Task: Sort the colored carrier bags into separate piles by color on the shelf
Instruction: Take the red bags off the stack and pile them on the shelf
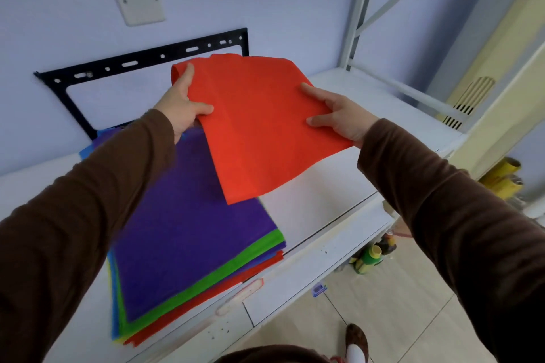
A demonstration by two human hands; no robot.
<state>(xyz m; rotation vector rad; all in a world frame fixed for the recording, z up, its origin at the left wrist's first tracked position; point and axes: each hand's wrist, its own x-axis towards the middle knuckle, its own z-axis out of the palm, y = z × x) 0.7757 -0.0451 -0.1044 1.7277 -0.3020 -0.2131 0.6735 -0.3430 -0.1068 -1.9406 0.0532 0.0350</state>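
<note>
Two hands lift red bag (259, 127) above mixed stack (188, 227).

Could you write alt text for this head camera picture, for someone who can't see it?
Two hands, left and right, hold a red bag up over a white shelf. Below it lies a mixed stack of bags, purple on top, with green, red, blue and yellow edges showing.

A flat orange-red fabric bag (259, 127); a purple fabric bag (188, 215) tops green, red, blue and yellow edges; white shelf (324, 200); brown sleeves (88, 215).
</note>
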